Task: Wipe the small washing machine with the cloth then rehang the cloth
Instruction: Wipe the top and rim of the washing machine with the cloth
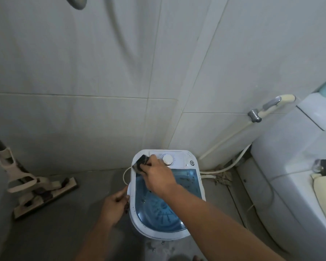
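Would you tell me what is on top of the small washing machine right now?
A dark cloth pressed by the right hand, a white dial and a blue lid. The hand hides part of the cloth.

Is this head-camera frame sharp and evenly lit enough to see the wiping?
Head view: dim, flat light, no glare; wide-angle bending of the wall tile lines; left hand slightly motion-blurred at the washing machine rim; right hand and dark cloth reasonably clear.
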The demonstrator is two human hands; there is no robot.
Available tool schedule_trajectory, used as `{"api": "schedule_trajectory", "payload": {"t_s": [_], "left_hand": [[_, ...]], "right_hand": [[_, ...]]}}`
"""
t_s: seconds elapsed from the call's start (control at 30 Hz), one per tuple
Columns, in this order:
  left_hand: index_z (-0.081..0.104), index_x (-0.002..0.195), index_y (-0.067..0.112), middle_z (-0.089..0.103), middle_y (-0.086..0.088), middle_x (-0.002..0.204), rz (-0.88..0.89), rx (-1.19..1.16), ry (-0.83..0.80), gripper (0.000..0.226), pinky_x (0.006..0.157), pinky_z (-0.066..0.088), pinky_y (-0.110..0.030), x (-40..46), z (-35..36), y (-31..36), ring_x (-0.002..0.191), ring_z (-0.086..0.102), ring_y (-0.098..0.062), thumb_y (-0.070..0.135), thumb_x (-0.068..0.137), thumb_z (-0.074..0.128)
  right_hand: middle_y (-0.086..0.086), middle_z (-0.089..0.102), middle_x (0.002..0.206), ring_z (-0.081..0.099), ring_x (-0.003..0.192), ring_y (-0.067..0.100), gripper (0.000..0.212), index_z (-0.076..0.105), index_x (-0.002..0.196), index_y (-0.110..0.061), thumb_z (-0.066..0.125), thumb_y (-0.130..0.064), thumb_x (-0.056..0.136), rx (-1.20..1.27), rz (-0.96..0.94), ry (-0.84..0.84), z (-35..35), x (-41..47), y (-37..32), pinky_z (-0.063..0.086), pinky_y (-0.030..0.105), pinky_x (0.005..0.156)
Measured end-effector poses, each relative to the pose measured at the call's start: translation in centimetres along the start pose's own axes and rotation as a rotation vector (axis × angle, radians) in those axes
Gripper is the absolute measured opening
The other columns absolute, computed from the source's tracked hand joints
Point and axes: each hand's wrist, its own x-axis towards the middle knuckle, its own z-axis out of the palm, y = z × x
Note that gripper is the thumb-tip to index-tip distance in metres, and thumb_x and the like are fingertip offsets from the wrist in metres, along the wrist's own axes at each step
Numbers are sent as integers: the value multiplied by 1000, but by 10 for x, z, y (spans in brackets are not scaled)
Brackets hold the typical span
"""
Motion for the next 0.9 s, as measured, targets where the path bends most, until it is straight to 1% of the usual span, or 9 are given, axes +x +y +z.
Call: {"api": "schedule_trajectory", "payload": {"t_s": [0.07,0.13,0.27,0.43,0.53,0.6,0.67,0.73,0.9], "left_hand": [[63,127,30,76,-17,98,2,-1,3,38,83,57,-44,-2,1,1,93,71,-36,9,96,57],[64,126,29,76,-18,99,-1,-12,4,37,85,56,-46,-1,1,0,92,71,-37,9,96,57],[65,127,29,78,-10,97,-25,-7,-7,36,76,57,-35,0,-1,-2,81,72,-24,12,96,58],[63,130,28,78,-8,95,-41,-24,-4,37,70,56,-29,-3,1,2,79,73,-21,15,95,60],[61,131,26,76,1,87,-49,-18,-5,38,59,58,-20,-9,5,7,67,73,-9,13,96,57],[57,131,29,73,2,87,-46,-12,-2,38,53,56,-16,-14,7,11,59,71,-3,13,97,55],[57,133,28,72,-2,91,-33,-8,-4,39,63,57,-22,-18,8,15,65,70,-6,14,97,55],[57,136,25,71,-8,100,-43,-1,-15,40,79,54,-32,-20,8,18,80,68,-13,15,97,56],[59,133,26,73,-8,103,-56,-4,-18,38,83,52,-32,-19,6,17,89,68,-18,16,97,56]], "right_hand": [[6,52,118,59,102,32,31,68,126,-24,58,-33,99,72,-110,-43,-10,-3,10,54,42,79],[2,55,118,60,102,26,35,67,130,-25,59,-36,99,98,-139,19,-24,-7,32,55,39,78],[4,56,113,64,92,24,37,70,126,-18,58,-37,96,185,148,362,-43,-16,100,58,42,82],[11,53,119,64,94,30,34,67,129,-14,58,-29,100,126,424,269,-37,-31,138,57,44,89],[11,53,115,62,95,33,32,67,127,-15,59,-29,99,65,345,307,-22,-47,124,59,43,77],[10,53,115,60,97,32,32,66,127,-19,58,-31,99,-2,202,240,-21,-57,121,58,43,72],[8,55,116,61,98,30,34,68,128,-21,61,-32,97,-2,69,112,-34,-60,127,57,42,75],[6,57,117,63,97,27,35,69,129,-21,63,-33,97,38,48,50,-49,-52,139,56,40,81],[7,53,126,63,104,25,34,70,127,-18,61,-33,98,137,380,253,-58,-18,154,54,35,93]]}}
